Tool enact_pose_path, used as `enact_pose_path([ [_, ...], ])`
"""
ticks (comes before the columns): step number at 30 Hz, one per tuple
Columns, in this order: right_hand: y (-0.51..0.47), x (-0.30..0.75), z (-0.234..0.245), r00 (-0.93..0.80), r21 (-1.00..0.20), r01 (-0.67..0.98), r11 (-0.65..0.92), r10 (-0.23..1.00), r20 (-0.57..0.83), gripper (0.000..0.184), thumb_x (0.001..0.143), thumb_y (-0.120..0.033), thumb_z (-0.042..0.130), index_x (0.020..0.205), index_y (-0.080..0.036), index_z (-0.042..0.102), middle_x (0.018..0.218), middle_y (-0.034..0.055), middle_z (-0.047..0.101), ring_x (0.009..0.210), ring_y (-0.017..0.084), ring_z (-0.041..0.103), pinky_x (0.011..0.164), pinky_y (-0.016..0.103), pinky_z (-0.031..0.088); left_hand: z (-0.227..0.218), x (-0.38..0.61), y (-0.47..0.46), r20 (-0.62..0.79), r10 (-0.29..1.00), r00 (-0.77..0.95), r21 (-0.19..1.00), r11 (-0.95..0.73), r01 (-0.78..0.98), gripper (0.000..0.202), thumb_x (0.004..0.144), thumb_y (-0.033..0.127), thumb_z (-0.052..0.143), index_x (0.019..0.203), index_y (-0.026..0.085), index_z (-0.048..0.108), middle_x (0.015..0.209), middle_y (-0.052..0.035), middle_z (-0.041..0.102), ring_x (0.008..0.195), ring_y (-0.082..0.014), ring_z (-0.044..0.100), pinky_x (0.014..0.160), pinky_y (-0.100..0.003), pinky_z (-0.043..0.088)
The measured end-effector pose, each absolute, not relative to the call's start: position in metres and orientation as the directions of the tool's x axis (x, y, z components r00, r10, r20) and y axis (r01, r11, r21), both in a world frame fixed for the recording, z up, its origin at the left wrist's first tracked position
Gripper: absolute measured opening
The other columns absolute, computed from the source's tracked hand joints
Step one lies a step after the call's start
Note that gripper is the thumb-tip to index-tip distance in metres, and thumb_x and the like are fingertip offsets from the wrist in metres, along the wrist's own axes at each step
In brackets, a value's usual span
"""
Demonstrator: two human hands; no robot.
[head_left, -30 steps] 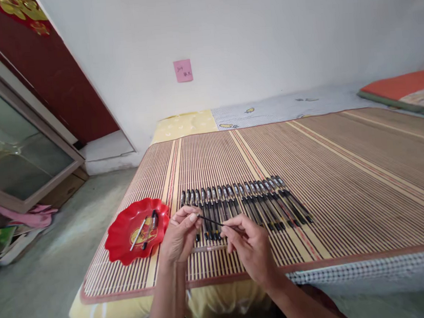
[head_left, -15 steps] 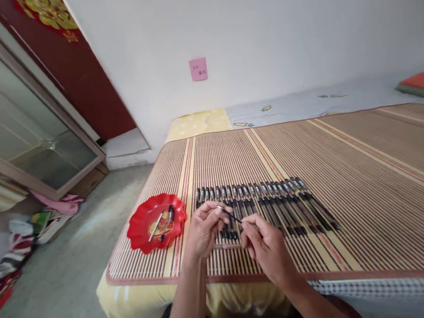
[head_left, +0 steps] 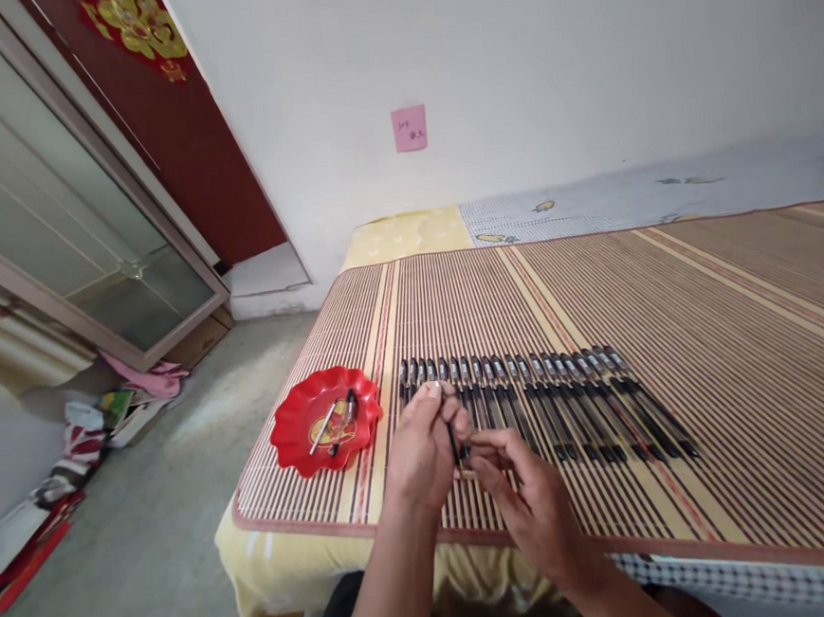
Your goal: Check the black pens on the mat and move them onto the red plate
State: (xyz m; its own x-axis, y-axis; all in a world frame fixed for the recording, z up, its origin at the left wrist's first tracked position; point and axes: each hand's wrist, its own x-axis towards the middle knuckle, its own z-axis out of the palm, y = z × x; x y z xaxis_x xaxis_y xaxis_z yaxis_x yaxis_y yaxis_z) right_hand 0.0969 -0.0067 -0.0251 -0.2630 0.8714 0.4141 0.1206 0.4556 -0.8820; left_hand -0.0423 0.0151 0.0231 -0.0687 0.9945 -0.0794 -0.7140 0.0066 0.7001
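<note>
1. Left hand: thumb and fingers are closed in a pinch on the stick, a thin black piece that hangs steeply, its lower end toward the person.
2. Right hand: fingers are bent, thumb near the forefinger, tips right beside the stick. Whether they grip it or anything else, I cannot tell.
3. Step in hand, as I judge it: the stick is being handled or turned between the fingertips, above the mat. A next move calls for a light, exact pinch and a clear line on the stick's end, which the fingers partly hide.
4. Just beyond the hands, the pens lie side by side in a long row, labelled ends toward the wall; the left hand covers some.
5. To the left, apart from the hands, the red plate holds a white stick and small dark parts.
6. Under everything lies the striped mat.
</note>
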Motion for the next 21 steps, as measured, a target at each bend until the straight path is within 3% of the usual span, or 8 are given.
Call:
enact_pose_path([
  [2, -0.007, 0.098, -0.025, -0.234, -0.871, 0.158, 0.466, 0.874, 0.425, 0.018, 0.101, -0.036, 0.056, 0.112, -0.024, 0.064, 0.092, 0.0054, 0.077, 0.084, 0.020, 0.075, 0.074, 0.028, 0.060, 0.030, -0.064, 0.011, -0.112, 0.992, -0.054, 0.691, 0.039, -0.722, 0.025, 0.082, 0.033, 0.077, 0.086, 0.014, 0.061, 0.064, 0.0069, 0.039, 0.050, -0.0046, 0.036, 0.045, -0.015, 0.028],
  [5, -0.004, 0.102, -0.026, -0.182, -0.877, 0.191, 0.442, 0.894, 0.411, 0.018, 0.102, -0.036, 0.054, 0.110, -0.024, 0.065, 0.091, 0.0061, 0.076, 0.079, 0.020, 0.074, 0.073, 0.030, 0.059, 0.042, -0.113, 0.002, -0.090, 0.977, -0.193, 0.810, -0.041, -0.584, 0.020, 0.081, 0.031, 0.073, 0.087, 0.015, 0.062, 0.060, 0.0085, 0.034, 0.046, -0.0047, 0.027, 0.042, -0.016, 0.021],
  [7, -0.001, 0.104, -0.027, -0.159, -0.881, 0.189, 0.434, 0.899, 0.409, 0.019, 0.102, -0.037, 0.053, 0.109, -0.024, 0.065, 0.091, 0.0060, 0.075, 0.077, 0.020, 0.073, 0.073, 0.031, 0.058, 0.048, -0.146, -0.004, -0.063, 0.941, -0.333, 0.918, -0.076, -0.389, 0.021, 0.080, 0.034, 0.068, 0.089, 0.016, 0.061, 0.060, 0.0076, 0.037, 0.045, -0.0055, 0.027, 0.042, -0.018, 0.022],
  [9, 0.002, 0.105, -0.029, -0.154, -0.883, 0.175, 0.435, 0.898, 0.412, 0.019, 0.103, -0.037, 0.052, 0.108, -0.023, 0.065, 0.090, 0.0060, 0.075, 0.077, 0.020, 0.072, 0.073, 0.031, 0.057, 0.051, -0.172, -0.006, -0.041, 0.899, -0.436, 0.999, 0.022, -0.049, 0.026, 0.087, 0.043, 0.053, 0.087, 0.018, 0.057, 0.060, 0.0070, 0.036, 0.044, -0.0075, 0.027, 0.042, -0.020, 0.025],
  [11, 0.003, 0.105, -0.030, -0.171, -0.888, 0.158, 0.431, 0.898, 0.405, 0.020, 0.103, -0.037, 0.051, 0.107, -0.023, 0.065, 0.090, 0.0057, 0.075, 0.077, 0.019, 0.072, 0.073, 0.030, 0.057, 0.050, -0.187, -0.003, 0.019, 0.855, -0.518, 0.903, 0.207, 0.376, 0.034, 0.095, 0.047, 0.036, 0.082, 0.020, 0.052, 0.059, 0.0062, 0.035, 0.044, -0.0100, 0.030, 0.045, -0.023, 0.029],
  [13, 0.003, 0.104, -0.031, -0.191, -0.893, 0.142, 0.427, 0.897, 0.399, 0.021, 0.104, -0.037, 0.050, 0.106, -0.023, 0.065, 0.088, 0.0050, 0.074, 0.075, 0.018, 0.071, 0.073, 0.030, 0.056, 0.046, -0.194, 0.003, 0.069, 0.832, -0.550, 0.744, 0.325, 0.584, 0.037, 0.097, 0.046, 0.034, 0.078, 0.020, 0.053, 0.057, 0.0043, 0.038, 0.049, -0.0131, 0.039, 0.050, -0.025, 0.034],
  [17, 0.005, 0.102, -0.033, -0.210, -0.888, 0.112, 0.445, 0.884, 0.417, 0.021, 0.104, -0.036, 0.049, 0.103, -0.022, 0.064, 0.082, 0.0025, 0.071, 0.071, 0.017, 0.068, 0.071, 0.028, 0.053, 0.033, -0.194, 0.015, 0.087, 0.828, -0.554, 0.500, 0.445, 0.743, 0.031, 0.096, 0.030, 0.042, 0.074, 0.018, 0.060, 0.068, -0.0075, 0.060, 0.075, -0.0245, 0.062, 0.066, -0.032, 0.042],
  [21, 0.006, 0.100, -0.033, -0.233, -0.880, 0.095, 0.465, 0.870, 0.435, 0.024, 0.105, -0.036, 0.046, 0.100, -0.022, 0.064, 0.078, 0.0012, 0.068, 0.068, 0.015, 0.066, 0.069, 0.027, 0.051, 0.019, -0.187, 0.019, 0.033, 0.835, -0.549, 0.264, 0.522, 0.811, 0.028, 0.099, 0.025, 0.042, 0.101, 0.010, 0.066, 0.094, -0.0220, 0.073, 0.097, -0.0361, 0.069, 0.077, -0.041, 0.047],
])
